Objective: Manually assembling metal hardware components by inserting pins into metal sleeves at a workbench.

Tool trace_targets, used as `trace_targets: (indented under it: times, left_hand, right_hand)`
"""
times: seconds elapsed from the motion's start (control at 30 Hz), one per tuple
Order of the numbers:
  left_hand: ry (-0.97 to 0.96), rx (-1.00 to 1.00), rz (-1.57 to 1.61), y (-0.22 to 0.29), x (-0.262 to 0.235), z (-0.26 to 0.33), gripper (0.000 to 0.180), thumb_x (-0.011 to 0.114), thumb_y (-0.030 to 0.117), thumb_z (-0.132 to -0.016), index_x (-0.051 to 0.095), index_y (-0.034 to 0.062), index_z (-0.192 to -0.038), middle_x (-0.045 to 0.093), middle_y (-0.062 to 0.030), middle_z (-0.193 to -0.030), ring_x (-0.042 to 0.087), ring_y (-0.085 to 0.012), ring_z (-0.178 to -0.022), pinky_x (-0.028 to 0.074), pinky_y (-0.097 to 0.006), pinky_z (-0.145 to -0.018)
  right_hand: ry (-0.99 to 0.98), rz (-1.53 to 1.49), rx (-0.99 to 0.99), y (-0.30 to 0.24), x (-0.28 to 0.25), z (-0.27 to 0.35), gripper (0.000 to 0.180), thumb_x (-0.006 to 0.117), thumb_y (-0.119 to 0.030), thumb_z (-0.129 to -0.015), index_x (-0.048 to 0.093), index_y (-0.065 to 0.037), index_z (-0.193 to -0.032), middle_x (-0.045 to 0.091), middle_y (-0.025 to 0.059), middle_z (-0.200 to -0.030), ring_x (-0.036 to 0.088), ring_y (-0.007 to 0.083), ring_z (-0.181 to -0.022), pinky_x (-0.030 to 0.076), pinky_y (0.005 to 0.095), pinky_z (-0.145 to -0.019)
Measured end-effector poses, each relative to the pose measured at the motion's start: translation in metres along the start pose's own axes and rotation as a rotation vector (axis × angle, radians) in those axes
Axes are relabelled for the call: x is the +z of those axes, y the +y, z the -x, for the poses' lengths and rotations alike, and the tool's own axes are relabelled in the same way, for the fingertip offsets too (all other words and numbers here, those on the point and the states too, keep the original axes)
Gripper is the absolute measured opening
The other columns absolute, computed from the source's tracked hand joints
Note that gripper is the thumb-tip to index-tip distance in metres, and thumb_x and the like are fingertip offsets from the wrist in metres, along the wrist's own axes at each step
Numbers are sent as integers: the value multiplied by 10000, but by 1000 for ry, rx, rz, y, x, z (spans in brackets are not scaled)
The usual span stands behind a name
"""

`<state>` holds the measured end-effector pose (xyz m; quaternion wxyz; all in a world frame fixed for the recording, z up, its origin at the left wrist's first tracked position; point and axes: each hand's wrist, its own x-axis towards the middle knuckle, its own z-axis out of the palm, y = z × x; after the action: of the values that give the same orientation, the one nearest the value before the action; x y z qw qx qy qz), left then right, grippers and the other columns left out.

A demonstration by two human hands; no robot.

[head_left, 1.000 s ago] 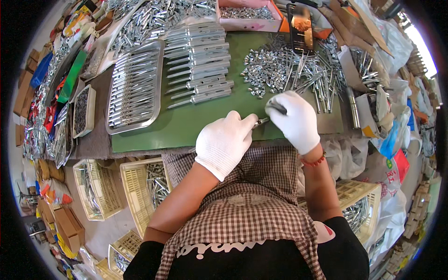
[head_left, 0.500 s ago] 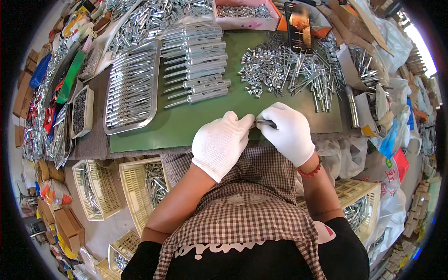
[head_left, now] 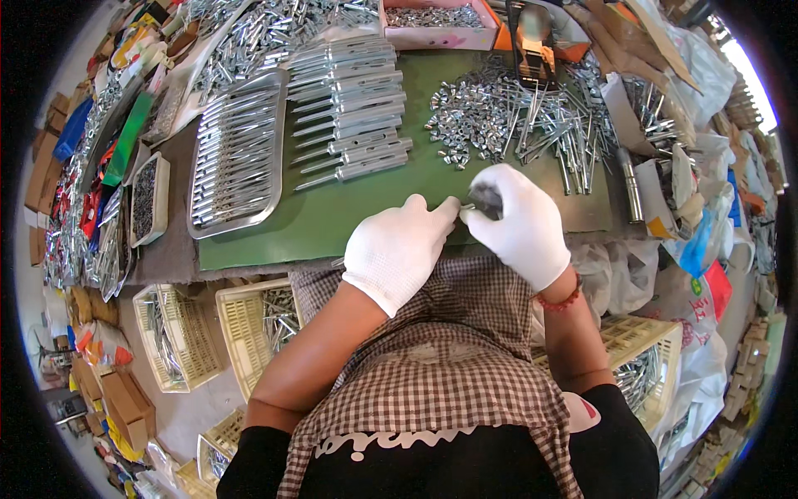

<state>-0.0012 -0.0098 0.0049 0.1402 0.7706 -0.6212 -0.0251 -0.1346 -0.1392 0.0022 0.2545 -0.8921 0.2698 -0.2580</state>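
Note:
Both hands wear white knit gloves and meet above the front edge of the green work surface (head_left: 332,224). My left hand (head_left: 397,254) is closed, thumb and index finger pinched toward the right; what it grips is mostly hidden. A short silvery end (head_left: 337,263) shows beside its wrist. Against the left fingertips is a small metal part (head_left: 467,207), and my right hand (head_left: 524,224) pinches it with curled fingers. Beyond the hands lie a pile of small metal nuts or sleeves (head_left: 465,116) and a heap of long metal pins (head_left: 573,145).
To the left is a steel tray (head_left: 193,218) of metal rods, beside a stack of tubular metal bolts (head_left: 357,125). A phone (head_left: 534,50) stands behind the pins, near a pink box (head_left: 440,37) of small parts. Plastic crates (head_left: 241,333) of metal parts sit below the table.
My right hand has shifted slightly right and its fingers have loosened and turned, opening a small gap from the left fingertips. My left hand has stayed nearly in place.

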Motion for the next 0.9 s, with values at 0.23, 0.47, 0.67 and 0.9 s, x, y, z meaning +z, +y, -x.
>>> trace_targets:
  times: [0.23,0.47,0.67,0.9]
  left_hand:
    - [-43,6,-23,2,-4,-2,213,587,276,-962,636,240,-1166,589,-81,-777,644,-291,-641,516,-412,-540]
    - [-20,11,-21,2,0,-2,155,604,278,-950,651,226,-1089,585,-74,-774,637,-284,-632,511,-410,-535]
    - [-82,44,-104,10,-4,-11,144,606,249,-942,643,125,-1005,617,-83,-816,665,-278,-674,530,-400,-560]
    - [-58,6,-16,-7,-14,1,213,588,314,-955,666,116,-965,649,-97,-856,675,-321,-748,549,-408,-660]
  right_hand:
    - [99,-1639,387,-2,22,-22,528,407,-474,-1041,512,-57,-734,298,-49,-540,275,86,-461,214,274,-430]
    - [149,-1632,276,0,47,-20,541,415,-436,-1036,547,-34,-698,359,-24,-551,263,87,-475,196,283,-462]
    - [172,-1473,355,1,54,-12,543,429,-419,-1003,550,-37,-636,456,-3,-575,300,72,-489,179,275,-482]
    - [365,-1693,370,23,30,-13,528,400,-459,-1033,560,-57,-729,427,1,-546,297,96,-418,200,278,-391]
